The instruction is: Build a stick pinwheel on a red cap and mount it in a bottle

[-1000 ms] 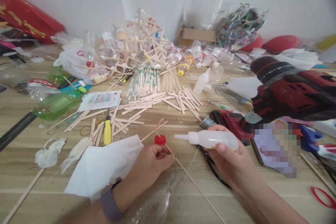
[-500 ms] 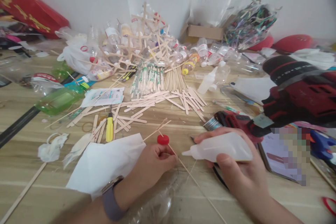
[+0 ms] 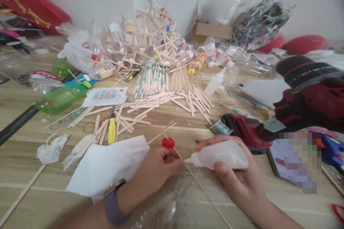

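My left hand (image 3: 158, 166), with a watch on its wrist, pinches a thin wooden stick (image 3: 205, 196) at the lower middle. A red bottle cap (image 3: 168, 143) sits on the stick just above my fingers. My right hand (image 3: 236, 171) is wrapped round a translucent squeeze bottle (image 3: 223, 154) lying nearly level. Its narrow nozzle points left and is at the stick, close to my left fingertips; whether it touches is unclear. Below my hands lies a clear plastic bottle (image 3: 161, 209), partly hidden by my left arm.
White paper (image 3: 107, 164) lies beside my left arm, with a yellow-handled screwdriver (image 3: 112, 128) beyond. Wooden sticks (image 3: 138, 114) and plastic bottles spread across the back. A red and black drill (image 3: 309, 96) and a phone (image 3: 290, 161) are at the right. A green bottle (image 3: 61, 98) lies left.
My right hand has moved left with the squeeze bottle, bringing the nozzle up to the stick. My left hand keeps its pinch and has barely moved.
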The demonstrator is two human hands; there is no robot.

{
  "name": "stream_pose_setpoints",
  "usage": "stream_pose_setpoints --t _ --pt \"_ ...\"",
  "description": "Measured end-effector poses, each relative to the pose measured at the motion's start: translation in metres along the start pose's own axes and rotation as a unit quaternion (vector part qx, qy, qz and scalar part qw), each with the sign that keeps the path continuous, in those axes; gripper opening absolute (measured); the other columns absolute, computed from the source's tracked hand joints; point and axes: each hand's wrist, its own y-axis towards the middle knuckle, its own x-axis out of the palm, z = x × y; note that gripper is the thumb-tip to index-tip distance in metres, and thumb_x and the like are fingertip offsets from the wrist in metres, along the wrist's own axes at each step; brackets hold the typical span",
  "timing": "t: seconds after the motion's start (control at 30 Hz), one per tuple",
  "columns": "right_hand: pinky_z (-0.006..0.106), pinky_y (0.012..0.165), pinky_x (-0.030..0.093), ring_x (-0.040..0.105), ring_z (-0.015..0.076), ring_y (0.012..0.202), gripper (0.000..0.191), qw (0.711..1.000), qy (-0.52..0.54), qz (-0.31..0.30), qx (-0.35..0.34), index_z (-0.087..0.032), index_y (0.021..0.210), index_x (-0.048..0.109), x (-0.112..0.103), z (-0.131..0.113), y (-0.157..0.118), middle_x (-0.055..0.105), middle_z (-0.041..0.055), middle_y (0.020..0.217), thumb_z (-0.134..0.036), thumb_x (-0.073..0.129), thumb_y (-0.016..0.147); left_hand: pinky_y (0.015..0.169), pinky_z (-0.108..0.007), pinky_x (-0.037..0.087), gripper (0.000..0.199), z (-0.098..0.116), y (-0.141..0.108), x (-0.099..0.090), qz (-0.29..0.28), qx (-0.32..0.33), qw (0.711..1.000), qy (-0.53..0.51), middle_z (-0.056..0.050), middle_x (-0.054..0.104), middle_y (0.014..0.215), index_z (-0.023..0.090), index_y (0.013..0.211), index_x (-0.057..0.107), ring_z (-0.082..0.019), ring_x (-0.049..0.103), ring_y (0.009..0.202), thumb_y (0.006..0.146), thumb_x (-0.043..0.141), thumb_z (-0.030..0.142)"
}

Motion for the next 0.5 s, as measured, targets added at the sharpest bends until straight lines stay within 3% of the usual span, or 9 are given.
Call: stream_pose_setpoints --t 0.2,0.5 --pt "0.024 0.063 0.056 0.069 0.0175 0.075 0.024 0.999 0.03 -0.023 0.016 -0.029 0.105 0.056 -0.0008 0.0043 -0.0035 0.071 0.0031 0.091 -0.042 0.064 0.087 0.051 -0.025 0.022 0.02 0.0008 0.0007 -0.0007 -0.004 -0.002 0.999 0.034 0.006 0.041 0.053 0.016 0.065 0.057 -0.01 0.033 0.052 0.071 0.061 0.035" --pt "0.027 0.067 0.053 0.067 0.0177 0.078 0.024 0.999 0.036 -0.035 0.019 -0.03 0.106 0.055 0.0002 0.0047 -0.0067 0.07 0.0026 0.093 -0.042 0.064 0.087 0.054 -0.025 0.027 0.025 0.0013 0.0017 -0.0018 -0.008 -0.006 0.999 0.053 0.004 0.048 0.057 0.016 0.069 0.06 -0.012 0.039 0.056 0.072 0.061 0.041"
